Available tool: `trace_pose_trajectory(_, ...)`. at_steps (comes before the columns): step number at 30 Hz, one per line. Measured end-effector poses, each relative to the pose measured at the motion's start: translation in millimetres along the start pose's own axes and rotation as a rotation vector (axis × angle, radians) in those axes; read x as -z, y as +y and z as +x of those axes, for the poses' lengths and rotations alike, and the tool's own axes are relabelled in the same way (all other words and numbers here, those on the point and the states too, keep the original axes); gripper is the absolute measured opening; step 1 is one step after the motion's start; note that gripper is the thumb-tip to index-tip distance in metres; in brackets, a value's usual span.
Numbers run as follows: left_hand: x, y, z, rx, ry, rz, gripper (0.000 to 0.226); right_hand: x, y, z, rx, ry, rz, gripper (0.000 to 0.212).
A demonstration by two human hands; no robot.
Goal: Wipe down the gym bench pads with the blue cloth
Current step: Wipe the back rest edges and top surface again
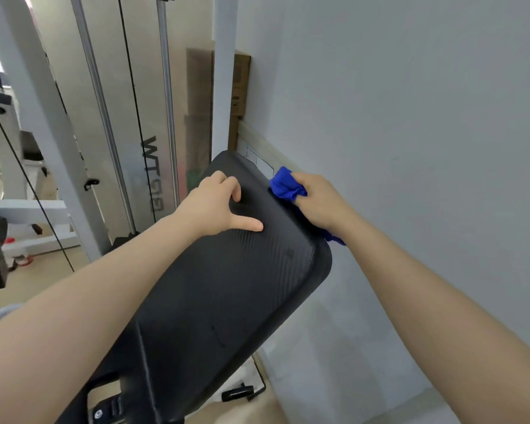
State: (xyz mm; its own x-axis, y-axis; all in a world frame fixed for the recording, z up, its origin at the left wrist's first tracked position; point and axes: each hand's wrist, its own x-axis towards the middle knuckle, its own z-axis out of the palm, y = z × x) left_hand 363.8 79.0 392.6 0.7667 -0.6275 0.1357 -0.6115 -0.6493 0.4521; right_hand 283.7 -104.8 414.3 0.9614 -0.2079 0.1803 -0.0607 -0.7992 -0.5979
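The black textured gym bench pad [227, 289] runs from the bottom left up to the centre, close to the wall. My left hand [218, 206] rests on the pad's upper surface, fingers spread and thumb out, holding nothing. My right hand [318, 203] is closed around the bunched blue cloth [285, 185] and presses it against the pad's right side edge near the top. A bit of the cloth also shows below my wrist.
A grey wall [410, 133] stands right beside the pad, leaving a narrow gap. A white cable machine frame [224, 71] with black cables and a weight-stack cover stands behind the pad. Cardboard boxes [240, 87] lean in the corner. The bench's black adjustment parts [114, 405] show at the bottom.
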Motion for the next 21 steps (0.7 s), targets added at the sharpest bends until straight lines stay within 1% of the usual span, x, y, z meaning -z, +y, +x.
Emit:
trace_pose_trajectory(3, -1.6, -1.4, 6.5, -0.017, -0.024, 0.016, 0.062, 11.5, 17.2, -27.4, 0.031, -0.021, 0.037, 0.020)
trace_pose_trajectory(6, -3.6, -5.6, 9.2, -0.038, -0.001, 0.001, 0.061, 7.5, 11.6, -13.2, 0.087, -0.010, 0.002, 0.017)
trace_pose_trajectory(9, -4.5, -6.0, 10.7, -0.042, 0.005, 0.015, 0.066, -4.4, -4.5, 29.6, 0.123, -0.025, -0.015, 0.025)
trace_pose_trajectory(11, -5.1, -7.1, 8.7, -0.034, 0.012, 0.007, 0.077, -15.4, -7.6, 56.2, 0.090, -0.032, -0.023, 0.035)
trace_pose_trajectory(13, -7.4, -7.5, 6.6, -0.034, 0.045, -0.020, 0.079, -19.3, -7.8, 67.8, 0.064, -0.036, -0.027, 0.040)
trace_pose_trajectory(17, -12.6, -10.3, 5.8, -0.083, 0.085, -0.025, 0.094, -0.2, 3.6, 39.4, 0.147, -0.101, -0.030, 0.025)
trace_pose_trajectory(19, -11.6, -10.6, 7.7, -0.096, 0.079, -0.008, 0.096, 9.9, 9.8, 23.9, 0.181, -0.132, -0.050, 0.021)
trace_pose_trajectory(21, -8.7, -10.8, 10.7, -0.096, 0.052, -0.001, 0.098, 9.4, 6.7, 31.4, 0.204, -0.140, -0.071, 0.020)
